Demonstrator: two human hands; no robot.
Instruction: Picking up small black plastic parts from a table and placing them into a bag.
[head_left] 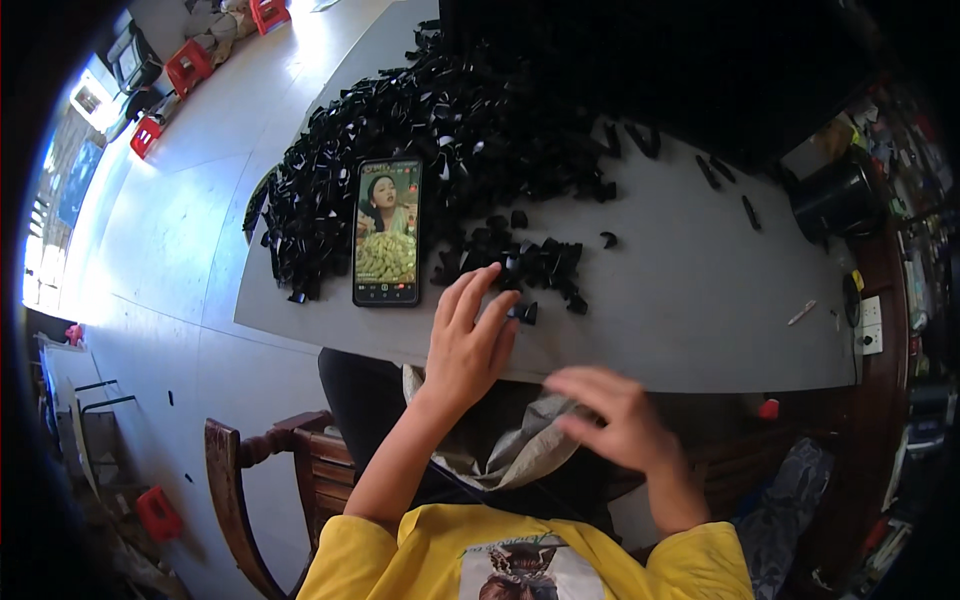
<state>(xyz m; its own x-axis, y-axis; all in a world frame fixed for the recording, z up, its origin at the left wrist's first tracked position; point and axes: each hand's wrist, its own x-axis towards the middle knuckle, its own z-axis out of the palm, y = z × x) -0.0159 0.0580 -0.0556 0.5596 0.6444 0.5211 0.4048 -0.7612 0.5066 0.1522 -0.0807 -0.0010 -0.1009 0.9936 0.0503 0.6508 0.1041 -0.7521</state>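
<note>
Small curved black pieces [545, 260] lie in a loose cluster near the front of the grey table [680, 310]. My left hand [468, 335] reaches over the table edge, its fingers spread and their tips at the cluster; one black piece [524, 313] sits beside them. Blurred by motion, my right hand [615, 415] hangs before the table edge, thumb apart from the fingers, with nothing visible in it. Below both hands, a pale woven sack [530, 445] lies across my lap with its mouth gaping. A phone [387, 232] playing a video is left of my left hand.
A large heap of the same black pieces [400, 120] covers the table's far left. Several longer dark pieces [715, 172] and a white pen-like stick [802, 313] lie toward the right. A black bucket-like container [835, 200] stands at the right edge. A wooden chair [270, 440] is lower left.
</note>
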